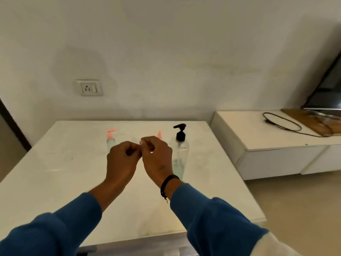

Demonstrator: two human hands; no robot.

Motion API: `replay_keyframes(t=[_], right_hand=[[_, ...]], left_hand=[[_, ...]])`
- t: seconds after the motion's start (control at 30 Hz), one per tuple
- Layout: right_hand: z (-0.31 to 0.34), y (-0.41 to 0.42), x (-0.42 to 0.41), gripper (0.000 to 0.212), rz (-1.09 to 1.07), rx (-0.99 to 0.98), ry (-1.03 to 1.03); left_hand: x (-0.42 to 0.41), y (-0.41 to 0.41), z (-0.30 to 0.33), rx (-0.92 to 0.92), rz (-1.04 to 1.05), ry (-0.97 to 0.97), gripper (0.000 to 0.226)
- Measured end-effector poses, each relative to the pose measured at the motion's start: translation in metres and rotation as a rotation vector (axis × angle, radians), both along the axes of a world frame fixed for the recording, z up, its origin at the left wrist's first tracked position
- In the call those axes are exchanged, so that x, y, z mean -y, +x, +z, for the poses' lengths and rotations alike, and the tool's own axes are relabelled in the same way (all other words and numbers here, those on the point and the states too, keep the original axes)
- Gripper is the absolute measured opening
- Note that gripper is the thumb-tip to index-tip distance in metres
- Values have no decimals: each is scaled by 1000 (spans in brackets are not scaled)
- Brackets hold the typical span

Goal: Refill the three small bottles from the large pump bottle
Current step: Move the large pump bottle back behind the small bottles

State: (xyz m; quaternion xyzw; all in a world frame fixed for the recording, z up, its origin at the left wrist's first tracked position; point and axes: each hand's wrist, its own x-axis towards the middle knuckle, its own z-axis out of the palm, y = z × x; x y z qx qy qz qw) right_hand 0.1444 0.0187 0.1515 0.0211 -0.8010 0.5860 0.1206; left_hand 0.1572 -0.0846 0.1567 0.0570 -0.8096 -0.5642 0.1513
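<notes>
My left hand (122,159) and my right hand (156,156) meet over the middle of the white table (55,182), fingers curled, knuckles toward the camera. Between them shows a faint clear sliver of a small bottle (136,140). The left hand seems to grip it, and the right hand's fingertips pinch at its top. Most of it is hidden. A second small bottle with a pink pump (110,138) stands left of the hands. Only the pink top of a third small bottle (159,134) shows behind my right hand. The large clear pump bottle with a black pump (180,150) stands just to the right.
A wall with a socket plate (89,87) rises behind the table. To the right is a lower white cabinet (276,145) with a black cable (284,122), a wooden board and a dark screen. Floor lies right of the table.
</notes>
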Motion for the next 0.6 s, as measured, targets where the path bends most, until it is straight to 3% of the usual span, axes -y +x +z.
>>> replay_keyframes(t=[0.23, 0.43, 0.6], right_hand=[[22, 38, -53, 14, -69, -15, 31], [8, 37, -92, 9, -226, 47, 95], [-9, 20, -107, 26, -333, 101, 59]], left_hand=[[-45, 34, 15, 61, -178, 43, 23], [-66, 27, -10, 206, -144, 66, 18], [-81, 17, -23, 235, -154, -46, 53]])
